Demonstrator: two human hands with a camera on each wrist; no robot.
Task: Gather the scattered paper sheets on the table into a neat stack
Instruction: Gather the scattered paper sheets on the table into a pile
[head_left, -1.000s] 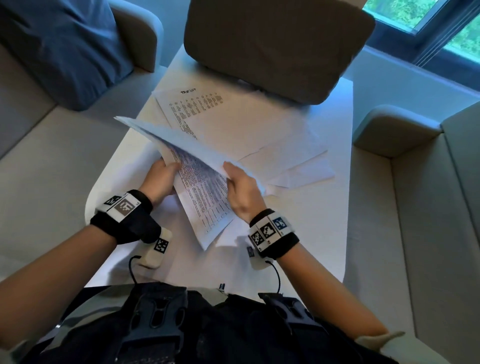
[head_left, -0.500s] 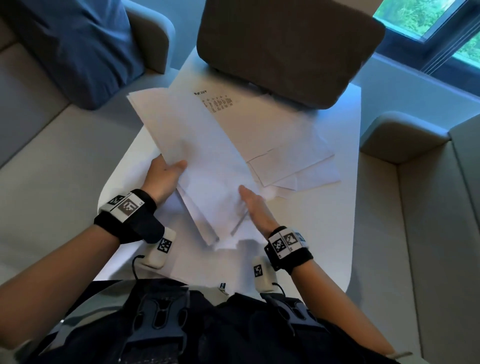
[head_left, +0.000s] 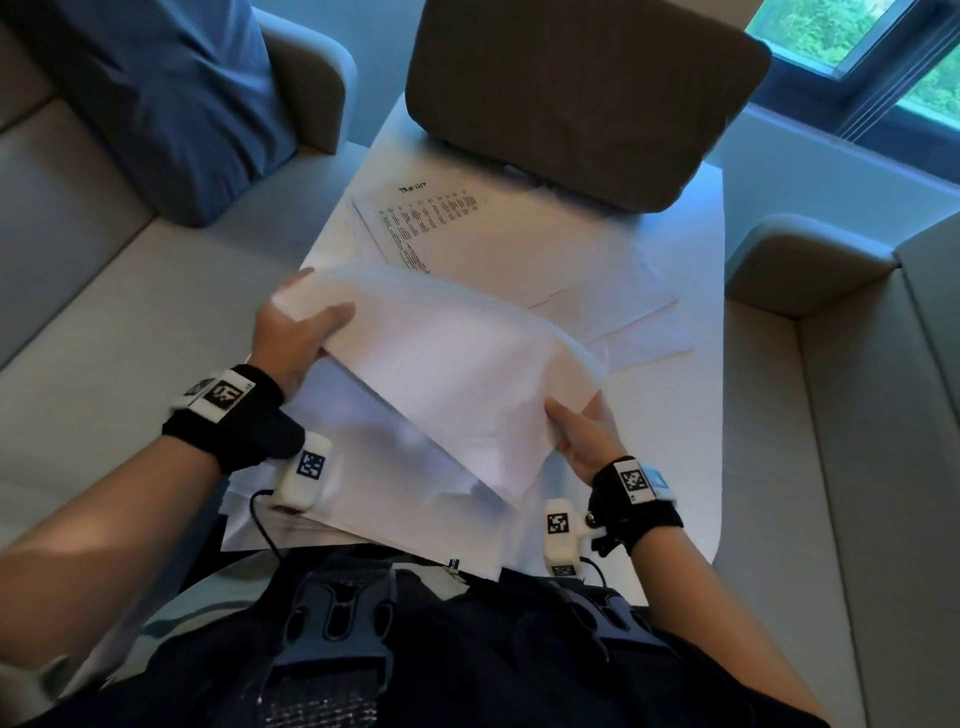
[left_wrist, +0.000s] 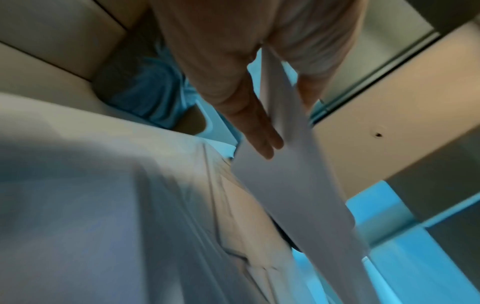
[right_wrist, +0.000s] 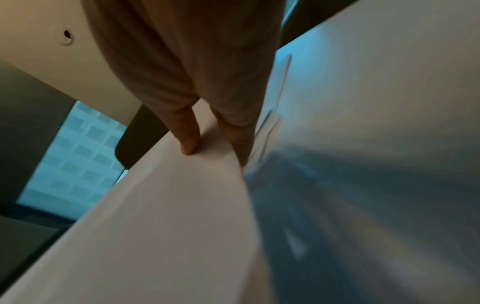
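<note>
head view: the left hand (head_left: 296, 338) pinches the far left corner of a held bundle of sheets (head_left: 457, 374), thumb on top and fingers beneath, while the right hand (head_left: 584, 434) grips its near right edge, fingers curled under. the bundle hangs above the near half of the white desk (head_left: 691, 467). more loose sheets (head_left: 363, 467) lie beneath it, one overhanging the near edge. farther off, a printed sheet (head_left: 436, 218) with rows of small text overlaps several blank sheets (head_left: 613, 306), fanned out at odd angles. so by my reading the gathering is partly done: some pages are in hand, and the far spread and the near ones are left to collect and square up. the paper is thin, matte and limp, bowing between the two grips. a brown cushion (head_left: 582, 88) sits at the far end of the desk.

left wrist view: blurred; the fingers (left_wrist: 254, 131) lie nearly straight against the underside of the sheets, the thumb (left_wrist: 309, 90) pressing from the other side.

right wrist view: also blurred; two fingers (right_wrist: 189, 133) press on the curved pale sheet (right_wrist: 168, 216), clamping its edge.
</note>
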